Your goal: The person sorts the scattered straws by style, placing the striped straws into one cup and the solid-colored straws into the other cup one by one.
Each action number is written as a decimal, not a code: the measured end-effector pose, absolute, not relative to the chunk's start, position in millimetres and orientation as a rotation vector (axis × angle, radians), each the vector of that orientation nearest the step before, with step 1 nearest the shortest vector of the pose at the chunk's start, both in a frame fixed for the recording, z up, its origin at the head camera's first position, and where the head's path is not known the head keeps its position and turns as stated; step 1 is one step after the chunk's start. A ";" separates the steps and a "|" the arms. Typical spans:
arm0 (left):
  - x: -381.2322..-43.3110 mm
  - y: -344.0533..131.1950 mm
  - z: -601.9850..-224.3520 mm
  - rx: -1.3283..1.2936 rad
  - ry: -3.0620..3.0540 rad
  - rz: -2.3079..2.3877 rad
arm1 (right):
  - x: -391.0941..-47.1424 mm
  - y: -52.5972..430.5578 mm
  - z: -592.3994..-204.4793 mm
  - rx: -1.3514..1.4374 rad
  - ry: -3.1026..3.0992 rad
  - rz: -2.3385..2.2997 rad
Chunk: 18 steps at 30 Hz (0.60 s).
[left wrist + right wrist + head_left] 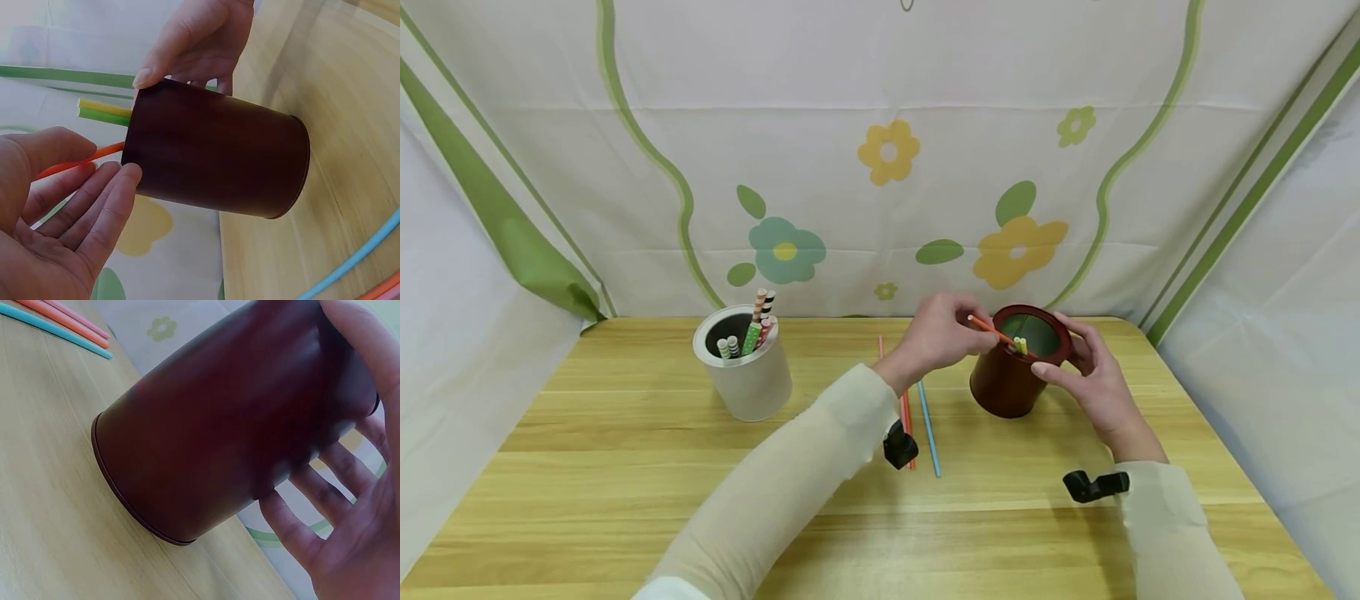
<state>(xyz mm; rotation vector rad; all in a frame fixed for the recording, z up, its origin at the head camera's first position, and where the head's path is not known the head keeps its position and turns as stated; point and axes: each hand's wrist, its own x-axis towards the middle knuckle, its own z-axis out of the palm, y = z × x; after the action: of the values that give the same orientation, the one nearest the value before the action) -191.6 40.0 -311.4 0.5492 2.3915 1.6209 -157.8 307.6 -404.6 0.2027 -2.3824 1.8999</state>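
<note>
Left hand (942, 335), stretched rightward, pinches an orange stick (988, 328); right hand (1102, 385) clasps a brown cup (1009, 385).

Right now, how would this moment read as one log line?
left hand: pinches orange stick | right hand: holds brown cup | inside cup: yellow stick, green stick | on table: blue stick

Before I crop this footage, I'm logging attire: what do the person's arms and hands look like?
The left cream fabric sleeve is long, with white cloth showing at its near end; the right cream fabric sleeve is plain. A small black wrist device sits by each cuff. The left hand and right hand wear no gloves.
</note>
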 end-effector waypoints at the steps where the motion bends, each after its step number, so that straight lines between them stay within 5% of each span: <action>1: -191.6 40.1 -311.8 0.551 2.389 1.625 | -157.7 307.5 -404.5 0.203 -2.381 1.903; 18: -187.6 49.7 -316.9 0.551 2.349 1.678 | -158.3 306.9 -406.6 0.211 -2.355 1.922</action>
<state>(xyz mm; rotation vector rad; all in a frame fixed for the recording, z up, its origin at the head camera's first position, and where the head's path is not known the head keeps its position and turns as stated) -187.6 49.7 -316.9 0.5510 2.3490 1.6776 -158.3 306.9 -406.6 0.2111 -2.3551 1.9222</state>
